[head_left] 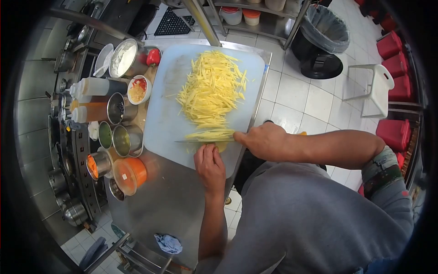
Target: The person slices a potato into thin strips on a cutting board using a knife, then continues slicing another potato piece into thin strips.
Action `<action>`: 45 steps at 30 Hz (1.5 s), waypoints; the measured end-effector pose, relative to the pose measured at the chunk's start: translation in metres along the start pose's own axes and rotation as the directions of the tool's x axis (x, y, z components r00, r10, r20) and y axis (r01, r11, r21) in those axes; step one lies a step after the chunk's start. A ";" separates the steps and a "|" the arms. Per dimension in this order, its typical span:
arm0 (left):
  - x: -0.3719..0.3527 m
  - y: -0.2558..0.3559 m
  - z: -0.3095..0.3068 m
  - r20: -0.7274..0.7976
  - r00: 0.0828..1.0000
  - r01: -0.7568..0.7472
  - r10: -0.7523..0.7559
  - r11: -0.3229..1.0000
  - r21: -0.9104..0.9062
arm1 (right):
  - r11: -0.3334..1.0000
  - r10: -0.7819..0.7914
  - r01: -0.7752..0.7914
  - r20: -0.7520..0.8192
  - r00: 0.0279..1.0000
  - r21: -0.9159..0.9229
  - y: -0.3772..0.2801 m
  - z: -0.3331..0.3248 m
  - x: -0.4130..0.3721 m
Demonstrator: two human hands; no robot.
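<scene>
My right hand (264, 140) is closed around the handle of a kitchen knife (200, 140). Its blade points left across the light blue cutting board (166, 114), between my left hand and a row of thin cut strips. With fingers bent and close together, my left hand (210, 160) presses on pale yellow vegetable slices (221, 146), partly hidden under it, right beside the blade. Beyond the knife spreads a large heap of pale yellow julienned vegetable strips (210, 91).
Left of the board stand sauce bottles (102, 86), a bowl of chopped red and yellow pieces (138, 90), metal pots (127, 140) and an orange tub (130, 175). A blue cloth (168, 243) lies on the metal table (159, 210). A white stool (376, 86) and lined bin (325, 32) stand right.
</scene>
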State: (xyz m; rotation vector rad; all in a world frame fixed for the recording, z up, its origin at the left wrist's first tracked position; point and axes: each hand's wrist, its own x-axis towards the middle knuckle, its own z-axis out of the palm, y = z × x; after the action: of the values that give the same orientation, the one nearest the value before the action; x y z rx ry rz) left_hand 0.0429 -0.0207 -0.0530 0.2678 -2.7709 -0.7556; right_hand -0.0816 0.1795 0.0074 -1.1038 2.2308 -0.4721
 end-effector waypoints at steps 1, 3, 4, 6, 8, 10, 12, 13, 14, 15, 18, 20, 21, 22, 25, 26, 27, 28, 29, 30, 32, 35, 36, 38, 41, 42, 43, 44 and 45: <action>0.003 0.001 0.000 0.027 1.000 0.014 -0.014 1.000 0.013 | 1.000 -0.002 0.002 0.004 1.000 -0.021 -0.003 -0.006 -0.010; 0.003 0.004 -0.005 0.086 0.995 0.047 -0.051 0.998 0.045 | 1.000 0.006 -0.005 0.023 1.000 -0.031 -0.006 -0.008 -0.023; 0.003 0.003 -0.004 0.069 0.997 0.038 -0.040 0.999 0.036 | 0.999 0.021 -0.020 0.032 0.999 -0.026 -0.004 -0.008 -0.027; 0.005 0.003 -0.002 0.028 0.999 0.016 -0.017 1.000 0.019 | 1.000 0.023 -0.023 0.017 1.000 -0.004 0.001 -0.003 -0.022; 0.004 0.004 -0.002 0.031 0.999 0.007 -0.007 1.000 0.013 | 0.999 0.003 -0.002 -0.034 0.999 0.038 0.007 0.012 -0.005; 0.002 0.004 -0.005 0.047 0.999 0.007 -0.008 1.000 0.023 | 1.000 -0.012 0.012 -0.013 1.000 0.025 -0.005 0.001 -0.006; 0.003 0.002 -0.001 0.055 0.998 0.025 -0.027 0.999 0.032 | 1.000 0.006 -0.006 0.015 1.000 0.010 -0.002 -0.002 -0.001; -0.001 0.001 -0.004 0.058 0.998 0.028 -0.029 0.999 0.033 | 0.999 0.034 -0.035 0.042 0.999 0.023 0.001 0.005 -0.002; 0.000 0.001 -0.004 0.054 0.998 0.021 -0.023 0.999 0.028 | 0.997 0.068 -0.069 0.061 0.996 0.027 0.004 0.008 -0.003; 0.004 0.003 -0.001 0.036 0.999 0.011 -0.012 1.000 0.020 | 0.999 0.036 -0.036 0.027 0.999 0.004 0.004 0.007 -0.001; 0.005 0.004 -0.002 0.044 0.998 0.048 -0.048 0.999 0.007 | 0.999 -0.026 0.026 -0.021 0.999 -0.019 -0.002 0.005 0.003; 0.008 0.004 -0.002 0.045 0.998 0.042 -0.042 0.999 0.003 | 1.000 0.000 0.000 0.027 1.000 -0.001 -0.002 -0.002 -0.008; 0.006 0.006 -0.002 0.049 0.998 0.039 -0.039 0.999 -0.001 | 1.000 0.000 0.000 0.040 0.999 -0.004 -0.004 0.003 -0.006; 0.006 0.007 -0.001 0.027 0.999 0.036 -0.036 0.999 -0.002 | 1.000 -0.003 0.004 0.042 0.999 -0.020 -0.002 0.007 0.001; 0.010 0.006 -0.001 0.007 1.000 0.007 -0.007 1.000 0.010 | 1.000 0.001 -0.001 0.035 0.999 -0.025 -0.009 -0.005 0.001; 0.012 0.004 0.000 0.019 1.000 0.011 -0.011 1.000 0.009 | 1.000 0.002 -0.001 0.045 0.999 -0.026 -0.011 -0.008 0.001; 0.006 0.004 -0.002 0.050 0.998 0.027 -0.027 1.000 0.010 | 1.000 -0.005 0.006 0.031 1.000 -0.008 -0.009 0.000 0.000; -0.001 0.003 -0.003 0.052 0.998 0.031 -0.032 0.999 0.009 | 1.000 -0.005 0.005 0.010 1.000 0.003 -0.003 0.010 -0.001; -0.001 0.002 -0.001 0.034 0.999 0.024 -0.024 1.000 0.005 | 1.000 -0.008 0.007 -0.027 1.000 -0.002 0.004 0.011 -0.001; 0.004 0.001 0.002 0.005 1.000 0.014 -0.014 1.000 0.007 | 0.999 -0.029 0.028 -0.022 0.999 -0.035 0.006 0.003 0.003; 0.002 0.002 -0.002 0.018 1.000 0.008 -0.008 1.000 0.009 | 0.997 -0.057 0.057 0.004 0.998 -0.056 -0.004 -0.003 0.004; -0.001 0.003 -0.004 0.037 0.999 0.027 -0.028 1.000 0.008 | 0.998 0.037 -0.042 0.083 0.996 0.051 0.005 0.003 -0.002; 0.006 0.005 -0.002 0.026 0.999 0.020 -0.020 1.000 0.006 | 0.999 0.013 -0.015 0.062 0.998 0.039 0.006 0.004 0.003; 0.006 0.007 -0.003 0.035 0.999 0.026 -0.026 1.000 -0.001 | 0.999 -0.041 0.041 0.015 0.999 0.033 0.004 0.010 0.016; 0.008 0.003 -0.002 0.015 1.000 -0.006 0.006 1.000 -0.003 | 0.988 -0.060 0.044 0.108 0.992 0.146 0.012 -0.004 0.026; 0.008 0.002 -0.003 0.007 1.000 -0.019 0.019 1.000 0.001 | 0.987 -0.041 0.025 0.101 0.994 0.157 0.016 -0.004 0.028; 0.009 0.001 -0.007 0.014 1.000 0.018 -0.017 0.998 -0.052 | 0.986 -0.024 0.007 0.095 0.995 0.169 0.023 -0.003 0.030; 0.010 0.002 -0.012 0.026 0.998 0.056 -0.053 0.993 -0.105 | 0.983 -0.005 -0.012 0.092 0.996 0.185 0.027 -0.002 0.031; 0.012 0.003 -0.016 0.037 0.996 0.090 -0.085 0.983 -0.160 | 0.982 -0.030 0.009 0.108 0.994 0.189 0.027 -0.007 0.030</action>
State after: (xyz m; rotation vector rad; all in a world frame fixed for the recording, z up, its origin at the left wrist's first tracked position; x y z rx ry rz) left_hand 0.0354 -0.0289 -0.0357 0.3510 -2.7211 -1.0079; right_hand -0.1168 0.1720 -0.0126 -1.0283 2.0351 -0.6018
